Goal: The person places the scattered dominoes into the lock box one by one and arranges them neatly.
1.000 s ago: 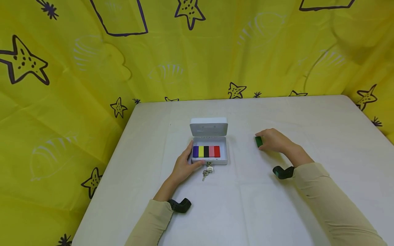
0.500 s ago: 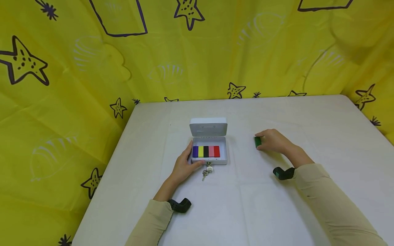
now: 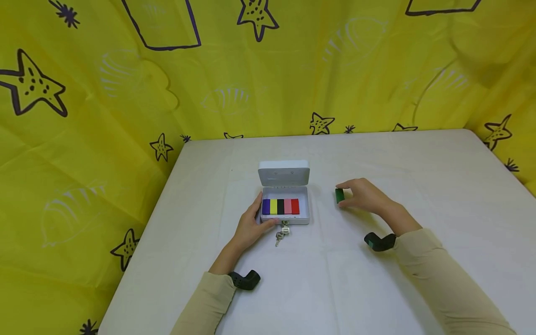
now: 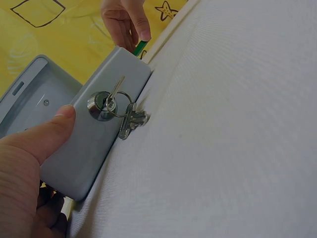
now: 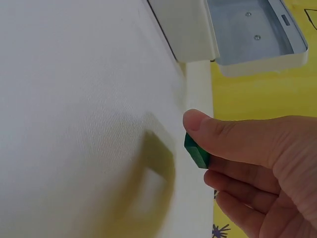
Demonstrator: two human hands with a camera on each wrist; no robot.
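Observation:
A small white metal cash box [image 3: 298, 222] stands with its lid [image 3: 284, 176] raised. Inside lies a row of several coloured blocks [image 3: 280, 206]: purple, yellow, black, pink and red, with bare floor at both the back and right. My left hand [image 3: 248, 229] grips the box at its left front corner, thumb on the front wall and fingers along the left side. Keys on a ring [image 4: 130, 116] hang from the lock [image 4: 101, 105]. To the right of the box, my right hand [image 3: 365, 196] pinches a green block [image 3: 339, 196] between thumb and fingers, above the tabletop.
The white-covered table [image 3: 293, 288] extends around the box on all sides. A yellow curtain [image 3: 284, 70] with drawn stars hangs behind it and at both sides. Dark wrist-worn devices [image 3: 245, 280] sit at both sleeves.
My right hand has moved a little left toward the box with the green block in its fingers. The left hand and the box have stayed in place.

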